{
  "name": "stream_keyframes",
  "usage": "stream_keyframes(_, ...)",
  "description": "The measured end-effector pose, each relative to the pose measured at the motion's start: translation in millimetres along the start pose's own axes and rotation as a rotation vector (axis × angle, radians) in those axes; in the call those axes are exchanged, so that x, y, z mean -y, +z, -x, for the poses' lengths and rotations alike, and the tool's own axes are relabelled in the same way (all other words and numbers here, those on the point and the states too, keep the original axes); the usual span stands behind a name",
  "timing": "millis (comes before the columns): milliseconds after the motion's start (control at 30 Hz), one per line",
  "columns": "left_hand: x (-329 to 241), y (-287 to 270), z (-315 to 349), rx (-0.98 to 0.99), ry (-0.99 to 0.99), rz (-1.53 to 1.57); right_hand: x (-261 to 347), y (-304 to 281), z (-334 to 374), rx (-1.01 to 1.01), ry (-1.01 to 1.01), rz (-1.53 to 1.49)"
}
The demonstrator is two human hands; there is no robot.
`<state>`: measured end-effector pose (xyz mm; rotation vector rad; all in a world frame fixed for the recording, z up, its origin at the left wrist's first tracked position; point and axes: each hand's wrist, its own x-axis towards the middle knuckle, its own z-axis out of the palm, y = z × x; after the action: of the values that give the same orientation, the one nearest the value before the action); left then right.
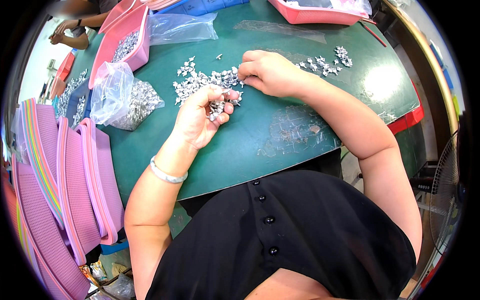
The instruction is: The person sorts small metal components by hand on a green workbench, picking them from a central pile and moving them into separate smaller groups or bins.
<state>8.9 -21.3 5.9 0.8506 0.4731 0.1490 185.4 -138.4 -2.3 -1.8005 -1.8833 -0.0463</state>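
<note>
My left hand (pixel 202 111), palm turned up and fingers curled, cradles several small silver metal parts (pixel 216 108). A bangle circles that wrist. My right hand (pixel 266 73) reaches in from the right, its fingertips pinched together at the right edge of a loose pile of the same metal parts (pixel 200 82). Whatever sits between those fingertips is hidden or too small to name. To the right of my right hand lies a smaller scatter of metal parts (pixel 322 65). One single part (pixel 219 57) rests apart, beyond the pile.
A clear plastic bag of metal parts (pixel 140 102) stands left of the pile. Behind it is a pink basket (pixel 142 52) holding more. Pink-purple baskets (pixel 95 180) are stacked at the left. Another pink basket (pixel 320 15) sits at the far edge. A person's hands (pixel 62 31) show at upper left.
</note>
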Motion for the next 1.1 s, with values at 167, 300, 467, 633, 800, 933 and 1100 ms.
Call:
stream_keyframes(167,-1.1,-8.7,-2.5,0.091,0.03,0.098,-3.1,4.0,-1.8,0.002,-0.024,0.019)
stream_keyframes(300,-1.0,-12.3,-4.0,0.097,0.025,0.105,-1.1,2.1,-1.7,0.007,-0.026,0.035)
stream_keyframes(467,0.3,-9.0,-4.1,0.031,0.004,-0.026,8.9,-7.4,-2.9,-0.081,-0.09,0.008)
stream_keyframes(633,-1.1,1.6,0.1,-0.005,-0.025,-0.161,19.5,-10.8,-2.5,-0.177,-0.166,-0.026)
stream_keyframes(800,-0.4,5.8,2.9,-0.002,-0.033,-0.183,25.4,-9.9,-2.7,-0.213,-0.212,-0.018)
stream_keyframes(933,1.6,5.5,2.3,0.018,-0.029,-0.167,27.7,-9.6,-2.0,-0.219,-0.208,-0.013)
stream_keyframes(1100,3.3,1.1,0.0,0.032,-0.017,-0.151,29.6,-12.8,-2.1,-0.179,-0.17,-0.109)
